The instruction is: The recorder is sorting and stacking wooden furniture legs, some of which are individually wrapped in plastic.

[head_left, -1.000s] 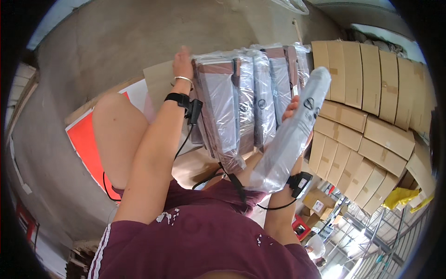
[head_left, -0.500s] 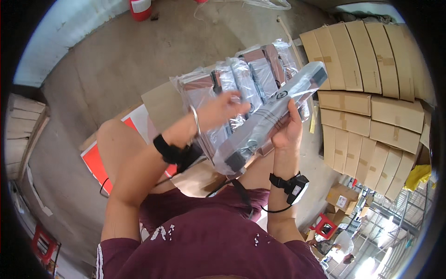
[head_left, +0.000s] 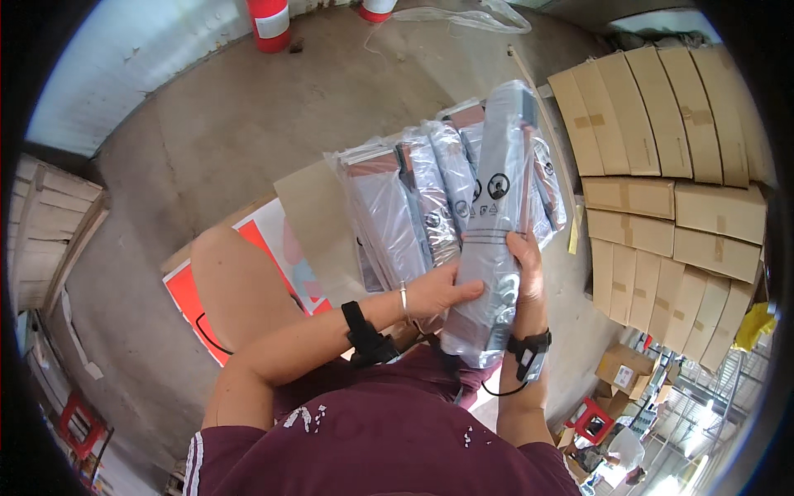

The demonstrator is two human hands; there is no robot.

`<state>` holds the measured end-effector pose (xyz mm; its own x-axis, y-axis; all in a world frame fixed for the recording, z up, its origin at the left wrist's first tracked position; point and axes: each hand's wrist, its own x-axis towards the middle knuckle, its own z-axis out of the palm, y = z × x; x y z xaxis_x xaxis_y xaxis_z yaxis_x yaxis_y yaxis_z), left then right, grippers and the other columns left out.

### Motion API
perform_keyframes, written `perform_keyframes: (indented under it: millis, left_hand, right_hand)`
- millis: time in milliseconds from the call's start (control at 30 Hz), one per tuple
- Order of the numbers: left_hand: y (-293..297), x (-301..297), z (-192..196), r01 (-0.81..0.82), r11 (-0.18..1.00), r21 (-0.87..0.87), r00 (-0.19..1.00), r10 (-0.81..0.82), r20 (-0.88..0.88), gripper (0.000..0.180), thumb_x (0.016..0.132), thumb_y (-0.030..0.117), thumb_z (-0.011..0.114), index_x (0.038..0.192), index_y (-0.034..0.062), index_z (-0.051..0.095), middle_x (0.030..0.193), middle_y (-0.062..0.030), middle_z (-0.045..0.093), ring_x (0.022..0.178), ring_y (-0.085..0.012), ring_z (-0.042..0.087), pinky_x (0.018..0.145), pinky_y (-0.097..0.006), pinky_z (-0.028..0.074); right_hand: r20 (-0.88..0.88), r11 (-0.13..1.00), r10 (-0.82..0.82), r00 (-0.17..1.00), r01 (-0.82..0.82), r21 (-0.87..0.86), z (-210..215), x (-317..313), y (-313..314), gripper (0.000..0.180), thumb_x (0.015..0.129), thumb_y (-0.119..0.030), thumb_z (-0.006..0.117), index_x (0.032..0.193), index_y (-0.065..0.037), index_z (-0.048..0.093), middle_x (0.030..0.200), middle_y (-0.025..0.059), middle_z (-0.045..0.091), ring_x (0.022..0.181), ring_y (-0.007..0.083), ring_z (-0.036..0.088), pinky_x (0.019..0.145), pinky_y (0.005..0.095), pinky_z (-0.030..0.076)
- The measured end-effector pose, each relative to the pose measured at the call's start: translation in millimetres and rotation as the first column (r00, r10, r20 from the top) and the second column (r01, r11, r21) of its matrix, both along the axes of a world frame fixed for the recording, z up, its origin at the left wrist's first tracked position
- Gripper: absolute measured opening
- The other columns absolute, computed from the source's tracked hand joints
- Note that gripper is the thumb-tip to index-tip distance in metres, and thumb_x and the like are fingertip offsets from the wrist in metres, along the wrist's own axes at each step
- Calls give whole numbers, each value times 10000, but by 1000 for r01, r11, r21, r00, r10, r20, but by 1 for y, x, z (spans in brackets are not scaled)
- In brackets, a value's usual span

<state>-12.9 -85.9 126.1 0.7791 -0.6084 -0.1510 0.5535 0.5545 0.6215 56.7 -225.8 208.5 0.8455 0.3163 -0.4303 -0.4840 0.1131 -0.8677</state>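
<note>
A long flat package (head_left: 495, 225) in clear printed plastic is held up before me, tilted, its far end over a row of similar pieces. My right hand (head_left: 528, 263) grips its right edge, thumb on the upper face. Around its left edge near the lower end is my left hand (head_left: 442, 291), thumb on top and the other fingers hidden underneath. Beyond lie several plastic-wrapped packages (head_left: 385, 211), side by side, with brown and dark parts showing through the film. The package I hold covers part of that row.
Stacked cardboard boxes (head_left: 628, 198) form a wall on the right. A flat cardboard sheet (head_left: 318, 219) lies left of the row, beside a red-and-white printed panel (head_left: 269, 240). Red-and-white cylindrical objects (head_left: 269, 25) stand far off, near loose clear plastic (head_left: 471, 15).
My left hand has come from above the row to grip the package's left edge. The package has swung from a slant to nearly lengthwise before me.
</note>
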Motion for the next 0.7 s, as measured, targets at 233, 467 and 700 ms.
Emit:
perform_keyframes:
  millis: [233,467,700]
  left_hand:
    - [61,12,-40,-782,139,608,624,190,758,468,800,219,645,1185,2,493,1171,-180,509,1128,-363,465,973,-408,369]
    - [92,44,-96,-587,-21,809,661,564,495,771,759,338,701,1315,-37,319,1297,-252,383,1226,-380,366,1045,-420,285]
    - [63,45,-137,-574,224,788,451,889,75,802,826,463,609,1341,-63,289,1339,-222,371,1259,-317,351,1043,-389,286]
  right_hand:
    - [472,781,131,872,202,-591,-28,-16,8,736,736,-92,659,1389,-30,325,1207,145,509,997,254,569,865,345,456]
    - [262,148,672,693,221,-964,-87,-27,35,739,724,-124,633,1397,-204,338,1160,223,423,1065,409,442,888,482,414]
    - [283,103,656,700,289,-952,-97,-44,35,761,709,-98,615,1399,-98,295,1166,225,382,1051,412,407,945,505,343]
